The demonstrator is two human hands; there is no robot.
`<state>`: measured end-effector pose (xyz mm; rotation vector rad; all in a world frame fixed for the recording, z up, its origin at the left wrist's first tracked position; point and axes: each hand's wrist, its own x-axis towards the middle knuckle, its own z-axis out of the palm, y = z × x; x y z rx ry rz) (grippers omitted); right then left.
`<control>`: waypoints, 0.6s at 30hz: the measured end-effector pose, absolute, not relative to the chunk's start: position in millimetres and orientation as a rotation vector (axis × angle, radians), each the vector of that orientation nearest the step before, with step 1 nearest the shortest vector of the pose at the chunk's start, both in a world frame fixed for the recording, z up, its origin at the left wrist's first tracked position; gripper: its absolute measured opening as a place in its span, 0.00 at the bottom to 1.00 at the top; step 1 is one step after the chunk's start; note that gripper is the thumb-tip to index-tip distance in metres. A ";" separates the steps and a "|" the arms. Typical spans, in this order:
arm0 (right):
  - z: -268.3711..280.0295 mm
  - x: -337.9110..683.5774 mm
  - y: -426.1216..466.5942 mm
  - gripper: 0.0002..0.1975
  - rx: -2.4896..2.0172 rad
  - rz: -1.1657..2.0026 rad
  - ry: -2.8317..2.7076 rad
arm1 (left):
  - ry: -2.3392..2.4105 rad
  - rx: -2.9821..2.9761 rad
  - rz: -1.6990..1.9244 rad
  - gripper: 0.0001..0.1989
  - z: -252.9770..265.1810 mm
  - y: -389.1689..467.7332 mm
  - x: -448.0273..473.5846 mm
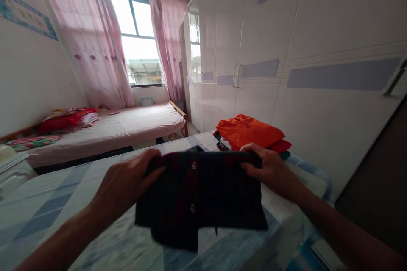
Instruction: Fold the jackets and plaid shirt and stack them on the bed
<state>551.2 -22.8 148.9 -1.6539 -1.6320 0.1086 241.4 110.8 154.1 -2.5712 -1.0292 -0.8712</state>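
Note:
A dark shirt (222, 194) with a buttoned front strip hangs folded between my hands, above the bed. Faint dark red patches show in its cloth. My left hand (135, 173) pinches its upper left edge between thumb and fingers. At the upper right corner my right hand (267, 167) grips it the same way. The lower edge hangs loose, with one flap lower on the left. Just behind my right hand lies a stack of folded clothes (251, 131), with an orange garment on top and darker ones beneath.
The near bed (104, 186) has a blue and white sheet. Across a gap stands another bed (136, 123) with red bedding (68, 120) piled at its left. A white wardrobe (254, 42) lines the right side. Pink curtains (85, 42) flank the window.

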 end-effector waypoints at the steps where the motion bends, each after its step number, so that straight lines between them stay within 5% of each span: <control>1: 161.1 564.9 -17.1 0.11 -1.664 -0.068 -1.591 | -0.971 -2.517 -0.905 0.17 169.7 120.6 262.3; 5: 220.3 619.5 2.1 0.14 -1.533 -0.898 -1.374 | -0.744 -2.321 -1.196 0.13 241.2 159.6 356.9; 9: 235.8 662.3 17.2 0.16 -1.487 -1.280 -1.367 | -0.690 -2.342 -1.339 0.17 272.8 195.9 439.9; 18: 92.3 696.4 23.0 0.13 -1.997 -0.996 -1.868 | -0.860 -2.855 -0.723 0.16 112.0 198.9 441.3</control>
